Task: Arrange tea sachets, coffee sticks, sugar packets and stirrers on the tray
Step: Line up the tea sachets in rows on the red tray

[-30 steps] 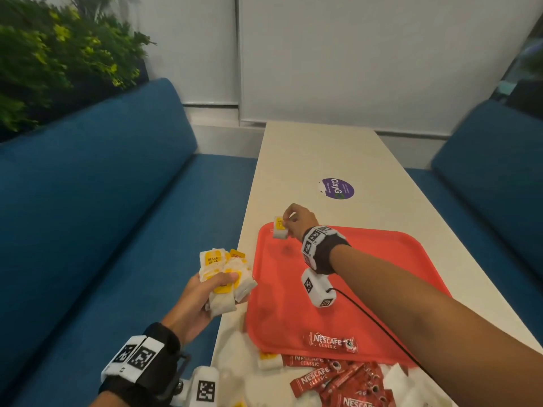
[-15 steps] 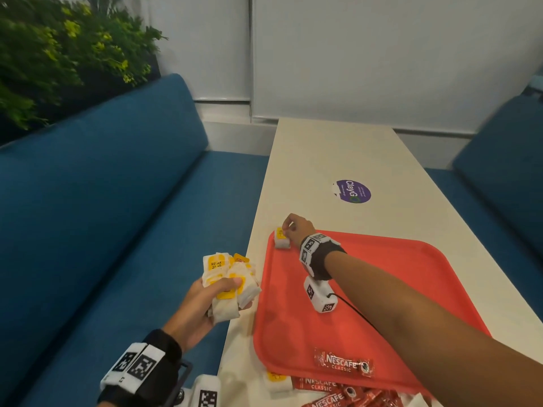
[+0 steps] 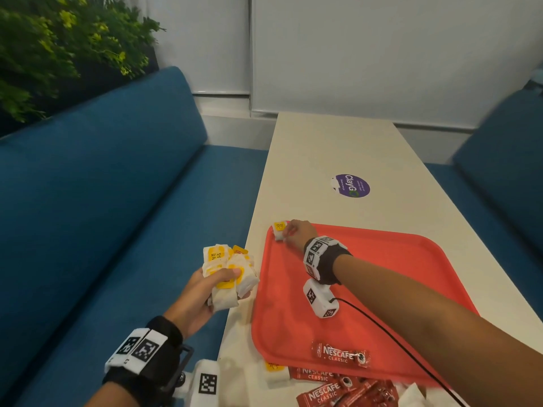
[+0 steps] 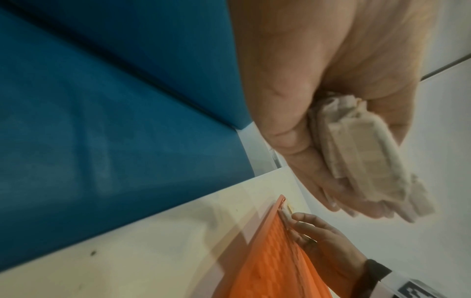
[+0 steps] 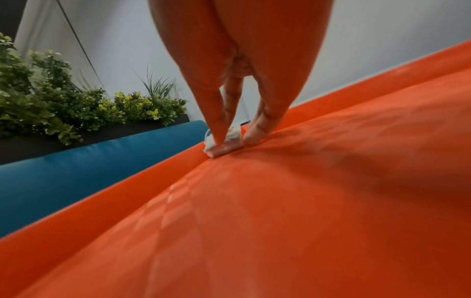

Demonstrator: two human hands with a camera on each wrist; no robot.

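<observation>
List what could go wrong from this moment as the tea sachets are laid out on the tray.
1. The left hand grips a loose bunch of tea sachets off the table's edge; one could slip onto the blue seat.
2. The right hand sets a tea sachet against the red tray rim, where it may tip over.

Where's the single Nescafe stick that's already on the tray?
In the head view the Nescafe stick lies flat near the red tray's near edge, just beyond the loose sticks on the table, left of the right forearm.
</observation>
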